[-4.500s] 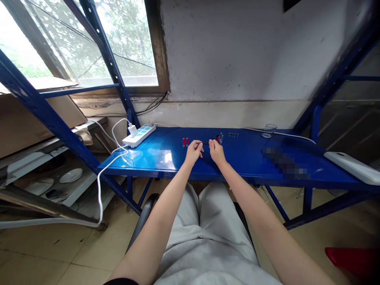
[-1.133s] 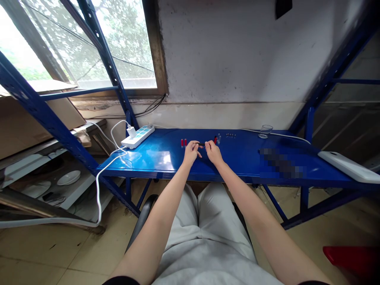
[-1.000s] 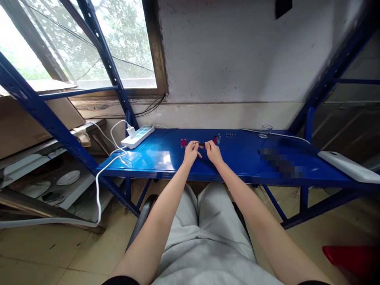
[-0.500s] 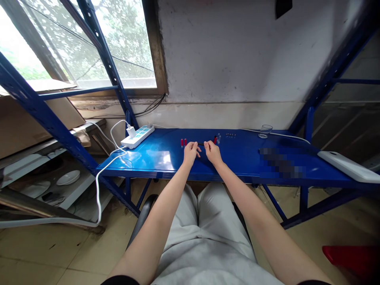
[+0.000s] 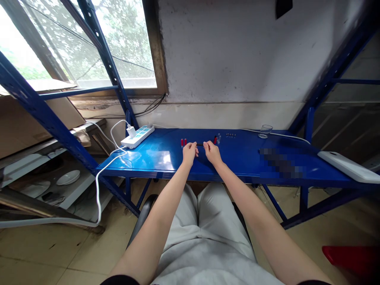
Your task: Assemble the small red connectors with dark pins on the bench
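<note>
A thin dark rod-like piece (image 5: 200,144) spans the gap between my two hands, just above the blue table (image 5: 243,158). My left hand (image 5: 189,152) pinches one end of it, and my right hand (image 5: 211,151) pinches the other. The piece is too small to name more exactly. Behind my left hand stand two small red cylinders (image 5: 183,142). Just beyond my right hand are a small red piece (image 5: 215,139) and some small clear pieces (image 5: 219,138). Several tiny metallic parts (image 5: 230,135) lie in rows farther right.
A white power strip (image 5: 138,137) with a plugged-in charger lies at the table's left. Toward the right are a clear glass (image 5: 265,131), a blurred-out dark object (image 5: 280,163) and a white flat device (image 5: 348,166). Blue metal posts rise at both ends.
My left hand has shifted very slightly left, and a little more of the dark piece shows between the hands. My right hand has hardly moved.
</note>
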A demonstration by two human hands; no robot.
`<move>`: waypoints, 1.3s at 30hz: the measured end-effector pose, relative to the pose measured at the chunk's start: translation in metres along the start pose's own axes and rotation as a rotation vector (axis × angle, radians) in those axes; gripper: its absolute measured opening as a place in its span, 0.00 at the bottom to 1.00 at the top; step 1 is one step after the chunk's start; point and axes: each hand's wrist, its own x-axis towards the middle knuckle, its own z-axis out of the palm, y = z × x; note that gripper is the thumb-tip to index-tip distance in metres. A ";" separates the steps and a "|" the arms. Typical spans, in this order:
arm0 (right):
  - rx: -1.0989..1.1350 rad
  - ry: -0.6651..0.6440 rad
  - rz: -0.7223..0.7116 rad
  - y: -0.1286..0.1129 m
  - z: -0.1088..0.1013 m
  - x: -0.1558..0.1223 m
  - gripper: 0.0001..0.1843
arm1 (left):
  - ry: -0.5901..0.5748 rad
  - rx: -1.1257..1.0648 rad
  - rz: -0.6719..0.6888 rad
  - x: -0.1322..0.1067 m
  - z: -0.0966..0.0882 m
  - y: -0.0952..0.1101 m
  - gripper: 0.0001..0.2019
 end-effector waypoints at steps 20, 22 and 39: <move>0.058 -0.020 -0.001 0.000 -0.002 -0.001 0.22 | 0.038 0.068 0.005 0.003 -0.002 -0.006 0.16; 0.072 -0.017 0.008 0.001 -0.002 -0.001 0.21 | 0.018 0.067 0.016 0.002 -0.002 -0.004 0.17; 0.063 0.001 0.022 0.001 -0.002 0.000 0.19 | -0.050 0.021 0.086 0.001 -0.003 -0.004 0.14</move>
